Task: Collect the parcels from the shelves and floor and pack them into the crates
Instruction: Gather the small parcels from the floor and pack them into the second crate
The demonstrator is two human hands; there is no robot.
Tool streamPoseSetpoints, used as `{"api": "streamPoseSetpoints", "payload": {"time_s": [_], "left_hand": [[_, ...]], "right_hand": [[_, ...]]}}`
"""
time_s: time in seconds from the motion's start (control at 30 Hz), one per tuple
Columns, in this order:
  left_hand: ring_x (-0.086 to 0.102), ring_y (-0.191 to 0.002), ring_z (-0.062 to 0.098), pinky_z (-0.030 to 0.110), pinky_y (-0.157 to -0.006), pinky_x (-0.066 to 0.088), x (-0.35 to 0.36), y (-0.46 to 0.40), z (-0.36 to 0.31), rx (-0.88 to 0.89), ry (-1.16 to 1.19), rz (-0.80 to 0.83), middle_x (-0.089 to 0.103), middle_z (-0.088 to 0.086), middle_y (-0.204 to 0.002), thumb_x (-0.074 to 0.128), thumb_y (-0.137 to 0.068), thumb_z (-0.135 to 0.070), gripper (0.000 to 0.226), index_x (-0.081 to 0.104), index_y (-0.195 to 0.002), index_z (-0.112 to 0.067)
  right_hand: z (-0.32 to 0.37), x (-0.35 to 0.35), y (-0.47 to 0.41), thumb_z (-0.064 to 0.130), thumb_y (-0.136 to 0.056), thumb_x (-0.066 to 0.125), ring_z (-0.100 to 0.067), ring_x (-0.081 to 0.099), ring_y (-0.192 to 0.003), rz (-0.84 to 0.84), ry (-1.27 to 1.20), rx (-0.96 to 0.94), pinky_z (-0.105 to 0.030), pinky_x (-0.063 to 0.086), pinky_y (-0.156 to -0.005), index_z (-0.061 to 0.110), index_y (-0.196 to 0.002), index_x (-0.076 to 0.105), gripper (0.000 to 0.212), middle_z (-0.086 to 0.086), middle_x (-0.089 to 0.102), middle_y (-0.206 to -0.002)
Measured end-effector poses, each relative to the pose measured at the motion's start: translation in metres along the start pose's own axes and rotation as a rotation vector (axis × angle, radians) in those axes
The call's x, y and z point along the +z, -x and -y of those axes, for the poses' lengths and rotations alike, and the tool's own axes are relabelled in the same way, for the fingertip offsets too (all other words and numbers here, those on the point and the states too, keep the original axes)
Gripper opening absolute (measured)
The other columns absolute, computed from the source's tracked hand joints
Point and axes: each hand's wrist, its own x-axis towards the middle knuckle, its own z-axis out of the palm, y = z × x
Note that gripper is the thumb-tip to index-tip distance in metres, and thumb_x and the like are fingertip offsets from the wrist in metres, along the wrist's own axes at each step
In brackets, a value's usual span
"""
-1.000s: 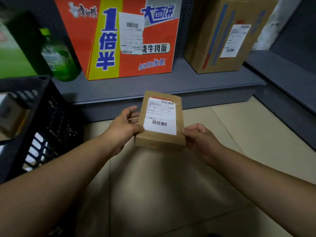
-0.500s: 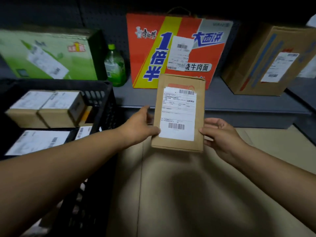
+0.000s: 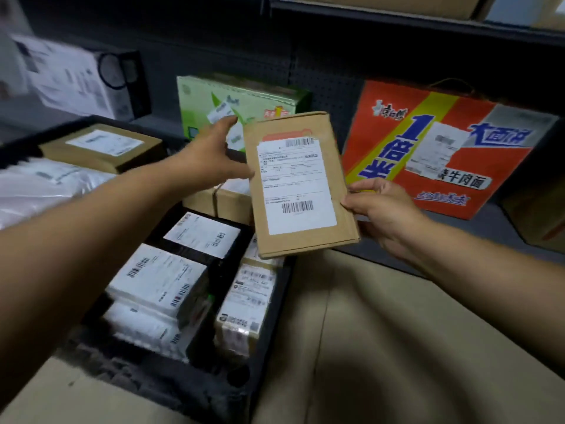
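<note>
A flat brown cardboard parcel [image 3: 301,185] with a white shipping label hangs upright over the far right corner of the black crate [image 3: 183,390]. My right hand [image 3: 382,212] grips its right edge. My left hand [image 3: 214,154] is just left of the parcel with fingers spread, the thumb near its left edge, holding nothing. Several labelled parcels fill the crate, among them a white-labelled box [image 3: 159,280], a black box [image 3: 201,237] and a brown box [image 3: 104,145] at the back.
On the grey bottom shelf [image 3: 489,231] stand a red-and-yellow noodle carton [image 3: 443,148], a green carton [image 3: 238,99] and a white-and-black box [image 3: 82,81]. A brown carton edge [image 3: 541,221] shows at far right. Beige floor tiles [image 3: 382,347] lie in front.
The view swung left over the crate. The parcel moved up and left above it. My left hand let go of the parcel's left edge and opened; my right hand keeps its grip.
</note>
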Motion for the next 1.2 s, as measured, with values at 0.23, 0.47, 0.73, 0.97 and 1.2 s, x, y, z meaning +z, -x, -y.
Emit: {"api": "streamPoseSetpoints", "payload": {"time_s": [0.23,0.47,0.73,0.97,1.2], "left_hand": [[0.014,-0.139,0.029,0.047,-0.113,0.022,-0.054,0.027,0.063,0.148,-0.635,0.054,0.017,0.006,-0.153,0.076,-0.064,-0.045,0.109,0.011,-0.149,-0.028],[-0.004,-0.144,0.025,0.045,-0.116,0.000,-0.062,0.040,0.126,0.146,-0.991,0.142,-0.002,0.006,-0.158,0.076,-0.065,-0.043,0.121,-0.010,-0.148,-0.025],[-0.017,-0.144,0.027,0.050,-0.115,-0.011,-0.052,0.042,0.162,0.215,-1.162,0.251,-0.016,0.011,-0.157,0.070,-0.075,-0.039,0.117,-0.021,-0.146,-0.021],[-0.017,-0.144,0.025,0.045,-0.116,-0.012,-0.039,0.041,0.180,0.191,-1.181,0.435,-0.018,0.012,-0.156,0.063,-0.081,-0.033,0.104,-0.016,-0.148,-0.019],[-0.010,-0.145,0.023,0.042,-0.118,-0.006,-0.027,0.034,0.193,0.077,-1.083,0.610,-0.014,0.010,-0.157,0.053,-0.090,-0.031,0.089,-0.013,-0.149,-0.020]], "right_hand": [[-0.001,0.099,-0.026,-0.003,-0.078,0.065,-0.012,0.053,-0.059,0.075,0.216,-0.063,-0.017,0.042,-0.045,0.019,-0.077,0.050,0.026,-0.002,0.057,-0.071],[-0.015,0.173,-0.045,-0.006,-0.078,0.055,-0.017,0.053,-0.066,0.226,0.458,-0.139,-0.026,0.039,-0.057,0.021,-0.079,0.046,0.028,-0.002,0.056,-0.074],[-0.030,0.211,-0.063,-0.009,-0.082,0.047,-0.018,0.052,-0.066,0.383,0.645,-0.178,-0.024,0.038,-0.054,0.015,-0.093,0.053,0.028,-0.010,0.061,-0.090],[-0.057,0.219,-0.071,-0.008,-0.086,0.048,-0.014,0.060,-0.099,0.407,0.720,-0.273,-0.021,0.046,-0.085,0.012,-0.105,0.067,0.033,-0.003,0.067,-0.108],[-0.067,0.196,-0.069,0.015,-0.086,0.056,-0.018,0.057,-0.108,0.286,1.178,-0.432,-0.029,0.047,-0.085,0.023,-0.111,0.065,0.027,0.002,0.064,-0.114]]}}
